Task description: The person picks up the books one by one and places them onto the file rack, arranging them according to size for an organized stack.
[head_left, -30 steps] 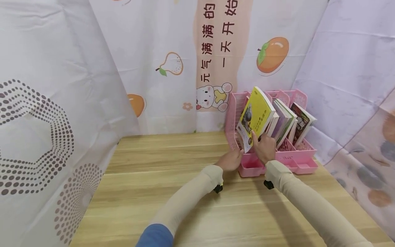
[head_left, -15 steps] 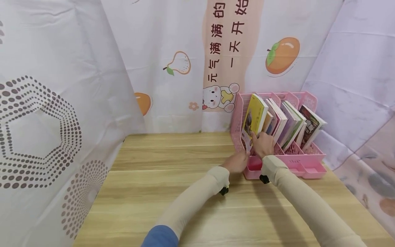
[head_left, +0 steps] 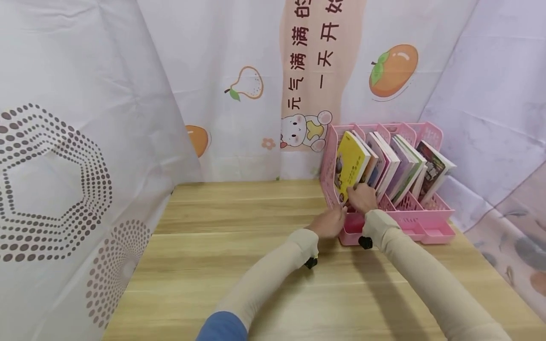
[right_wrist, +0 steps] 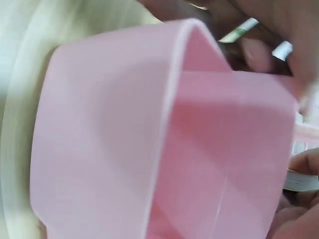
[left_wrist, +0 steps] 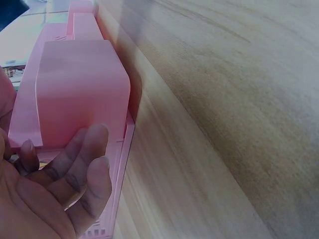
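Observation:
A yellow-covered book point(head_left: 350, 161) leans in the left compartment of a pink desktop book rack point(head_left: 327, 177). My right hand point(head_left: 362, 197) grips the lower part of this book, thumb on its yellow cover. In the right wrist view, its fingers point(right_wrist: 299, 219) curl at a book edge behind the rack's front tray. My left hand point(head_left: 329, 222) is at the rack's front left corner, curled fingertips at the rim beside the book's lower end. The left wrist view shows its fingers point(left_wrist: 92, 184) bent beside the pink tray point(left_wrist: 82, 94); its thumb is partly hidden.
Several other books point(head_left: 403, 168) lean in the compartments to the right, one with a dark cover point(head_left: 431, 166) at the far right. Small open trays point(head_left: 437, 232) line the rack's front. The rack stands on a wooden table point(head_left: 239, 227) before a printed curtain point(head_left: 234, 142).
The yellow book has gone down into the left compartment, my right hand lowering with it. My left hand stays by the rack's front corner. The head view has shifted slightly.

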`<state>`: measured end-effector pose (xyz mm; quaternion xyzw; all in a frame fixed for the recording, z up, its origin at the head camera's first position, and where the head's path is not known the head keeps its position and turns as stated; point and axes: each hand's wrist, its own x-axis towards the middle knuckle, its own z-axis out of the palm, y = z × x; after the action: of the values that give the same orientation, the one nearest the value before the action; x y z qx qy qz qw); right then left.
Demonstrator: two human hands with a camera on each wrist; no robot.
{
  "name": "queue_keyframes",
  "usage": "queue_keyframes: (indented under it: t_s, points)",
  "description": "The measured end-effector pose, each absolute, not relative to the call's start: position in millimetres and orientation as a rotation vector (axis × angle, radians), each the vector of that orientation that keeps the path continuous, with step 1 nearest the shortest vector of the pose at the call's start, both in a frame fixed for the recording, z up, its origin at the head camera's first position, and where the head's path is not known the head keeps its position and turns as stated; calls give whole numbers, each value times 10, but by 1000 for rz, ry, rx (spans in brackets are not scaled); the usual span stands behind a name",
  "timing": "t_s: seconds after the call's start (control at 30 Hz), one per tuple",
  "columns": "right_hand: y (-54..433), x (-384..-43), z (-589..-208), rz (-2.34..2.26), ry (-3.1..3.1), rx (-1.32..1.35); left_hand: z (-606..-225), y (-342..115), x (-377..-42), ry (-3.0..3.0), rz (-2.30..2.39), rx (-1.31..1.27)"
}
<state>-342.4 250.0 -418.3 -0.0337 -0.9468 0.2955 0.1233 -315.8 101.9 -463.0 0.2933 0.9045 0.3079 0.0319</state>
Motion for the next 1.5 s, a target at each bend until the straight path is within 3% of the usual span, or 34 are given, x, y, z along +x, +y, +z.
queue_keyframes:
  t_s: [0.37, 0.73, 1.07, 1.2, 1.37, 1.5]
  points:
    - [2391, -3374, -4263, 809, -2654, -116, -4582, 966, -3080, 2810, 901, 834]
    - [2421, -3373, -4105, 882, -2817, -63, -4616, 899, -3094, 2805, 936, 847]
    - [2125, -3249, -4027, 809, -2634, -46, -4657, 478, -3152, 2855, 889, 799]
    - [1858, -3271, -3946, 724, -2567, 72, -4619, 210, -3247, 2906, 795, 819]
    - [1628, -3308, -3897, 569, -2719, 412, -4474, -176, -3378, 3088, 240, 913]
    - [1488, -3360, -3888, 388, -2920, 612, -4343, -474, -3474, 3185, -46, 844]
